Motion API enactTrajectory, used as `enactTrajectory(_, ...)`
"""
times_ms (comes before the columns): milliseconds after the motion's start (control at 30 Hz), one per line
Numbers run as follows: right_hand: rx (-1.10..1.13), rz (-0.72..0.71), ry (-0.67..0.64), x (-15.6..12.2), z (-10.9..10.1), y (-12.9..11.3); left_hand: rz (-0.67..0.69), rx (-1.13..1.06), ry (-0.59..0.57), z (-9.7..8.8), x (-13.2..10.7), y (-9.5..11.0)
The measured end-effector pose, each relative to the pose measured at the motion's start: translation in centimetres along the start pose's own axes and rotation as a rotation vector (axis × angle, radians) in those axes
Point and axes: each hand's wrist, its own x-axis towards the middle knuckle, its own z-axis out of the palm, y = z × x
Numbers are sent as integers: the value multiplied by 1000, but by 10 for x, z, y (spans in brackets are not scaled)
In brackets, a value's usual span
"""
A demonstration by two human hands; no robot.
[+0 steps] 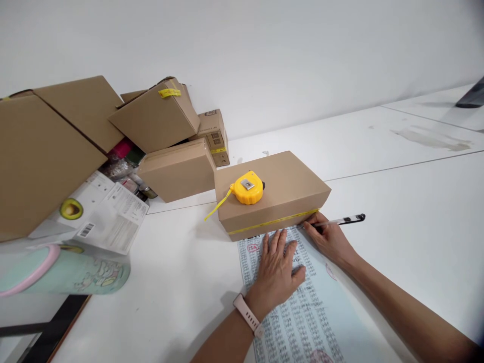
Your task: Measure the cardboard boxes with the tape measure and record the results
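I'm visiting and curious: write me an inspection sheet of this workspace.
Surface: white tabletop with a greyish smear at far right.
Job's things: brown cardboard box; yellow tape measure on top; pale blue printed paper sheet at the box's near side; slim black-and-white pen.
Clutter: brown cardboard cartons clustered at left; white carton with avocado picture; pale green bottle with pink band.
Hands: left hand, with pale pink wristband, spread flat on the sheet; right hand grips the pen beside the box's near right corner.
Cables: nothing seen.
Surroundings: white wall behind; dark object cut off at right edge.
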Motion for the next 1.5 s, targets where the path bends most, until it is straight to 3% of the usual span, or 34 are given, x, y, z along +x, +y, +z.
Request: enactTrajectory(1500, -10, 37, 28, 0, -2, -3, -11, -13, -13, 0, 1, 0)
